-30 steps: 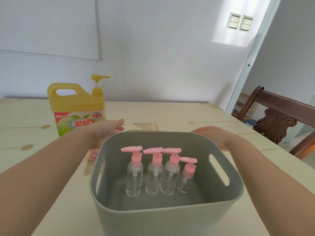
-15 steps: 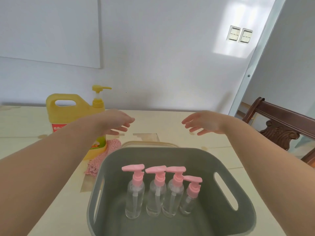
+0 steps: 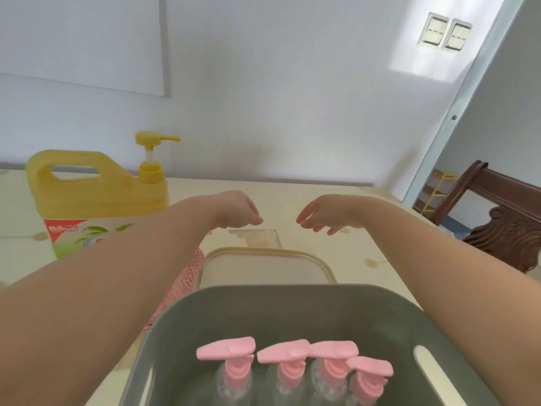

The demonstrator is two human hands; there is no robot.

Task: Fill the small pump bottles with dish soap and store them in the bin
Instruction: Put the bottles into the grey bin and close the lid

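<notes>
A grey bin (image 3: pixel 295 300) fills the bottom of the head view, with several clear small pump bottles (image 3: pixel 234 373) with pink pump heads standing in a row inside it. The yellow dish soap jug (image 3: pixel 96 197) with a yellow pump stands at the left on the table. My left hand (image 3: pixel 237 210) and my right hand (image 3: pixel 325 213) hover beyond the bin, above a cream lid (image 3: pixel 263 266), fingers loosely curled downward and holding nothing. Both forearms reach over the bin's sides.
A pink cloth (image 3: pixel 184 282) lies between the jug and the bin, partly under my left arm. A dark wooden chair (image 3: pixel 503 218) stands at the right past the table's edge. The white wall is behind the table.
Both hands have lifted off the bin's far rim and moved forward over the lid, fingers now drooping. The view has tilted up, so the bin sits lower in frame.
</notes>
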